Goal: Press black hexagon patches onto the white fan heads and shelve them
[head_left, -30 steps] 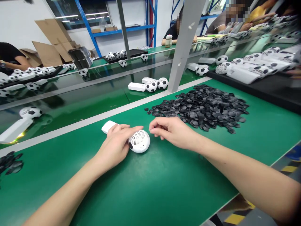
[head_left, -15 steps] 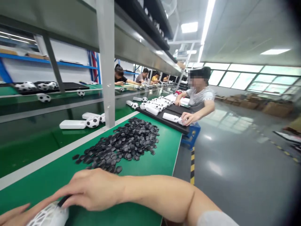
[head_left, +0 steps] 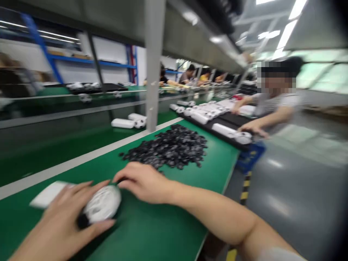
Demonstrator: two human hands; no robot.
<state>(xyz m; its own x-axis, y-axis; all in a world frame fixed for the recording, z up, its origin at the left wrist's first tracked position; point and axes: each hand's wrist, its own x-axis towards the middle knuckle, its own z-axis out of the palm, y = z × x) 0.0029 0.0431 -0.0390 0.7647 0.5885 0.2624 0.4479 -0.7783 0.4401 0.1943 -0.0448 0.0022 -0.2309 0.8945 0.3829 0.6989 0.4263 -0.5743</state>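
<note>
On the green desk (head_left: pixel 152 232), the left hand (head_left: pixel 61 217) has its grip clasped around a white ball (head_left: pixel 104 203), a white handle (head_left: pixel 51 194) showing past its fingers; the right hand (head_left: pixel 148 183) has its grip pinched on a small black piece (head_left: pixel 122 180) beside the ball, near a black pile (head_left: pixel 174 145)

green bench (head_left: pixel 154 232) | black chips (head_left: pixel 174 146) heaped | black tray (head_left: pixel 231 119) | white ball-headed device (head_left: pixel 105 203)

Wht unit (head_left: pixel 103 203), rnd head R, body L, on grn table (head_left: pixel 154 224), sm blk pc (head_left: pixel 121 181) nr rim
</note>
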